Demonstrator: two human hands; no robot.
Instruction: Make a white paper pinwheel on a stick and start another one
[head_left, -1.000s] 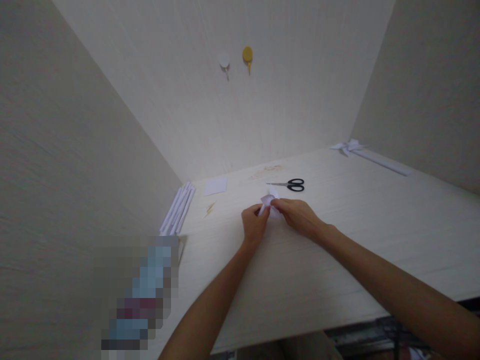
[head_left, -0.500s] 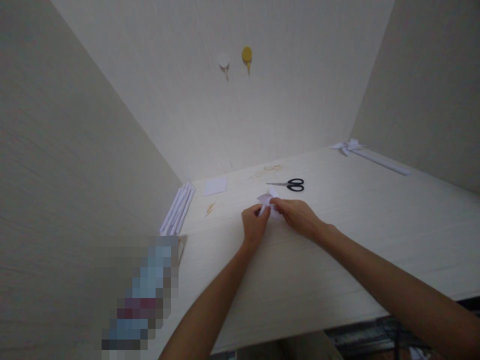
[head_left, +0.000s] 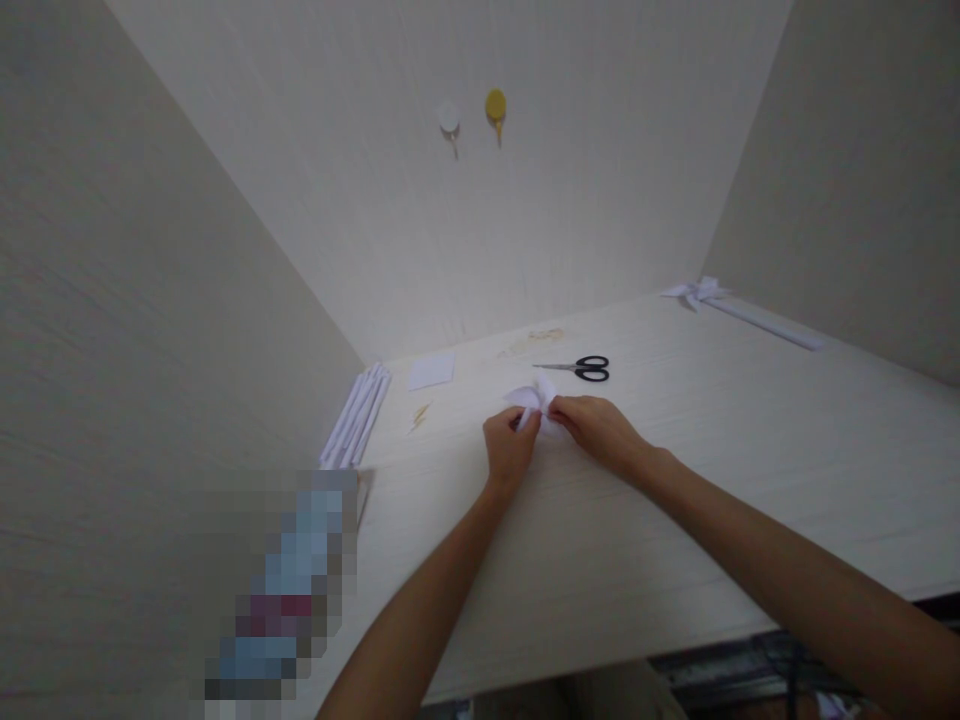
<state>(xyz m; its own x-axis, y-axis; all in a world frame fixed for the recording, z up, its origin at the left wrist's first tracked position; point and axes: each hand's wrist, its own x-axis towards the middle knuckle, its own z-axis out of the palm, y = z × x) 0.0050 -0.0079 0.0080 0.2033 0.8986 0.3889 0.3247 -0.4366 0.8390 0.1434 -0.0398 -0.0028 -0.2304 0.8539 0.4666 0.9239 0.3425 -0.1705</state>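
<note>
Both hands are closed on a white paper pinwheel (head_left: 523, 397) with cut, curled flaps, held just above the table. My left hand (head_left: 511, 446) pinches its lower left part, its fingertips partly hidden by the paper. On the other side, my right hand (head_left: 596, 424) grips a flap between thumb and fingers close to the centre. One flap stands up between the hands, and another spreads out to the left. Black-handled scissors (head_left: 591, 368) lie just beyond my right hand, their blades pointing left.
At the left wall lies a bundle of rolled white paper sticks (head_left: 356, 418). Near it are a white paper square (head_left: 432, 371) and toothpick-like pieces (head_left: 420, 416); more thin pieces (head_left: 546, 334) lie farther back. A pinwheel on a stick (head_left: 765, 322) rests by the right wall. Two hooks (head_left: 495, 105) hang above.
My right hand has shifted slightly right, and the flap at its fingertips now stands more upright and curled. The left flap has spread farther left. My left hand stays in place.
</note>
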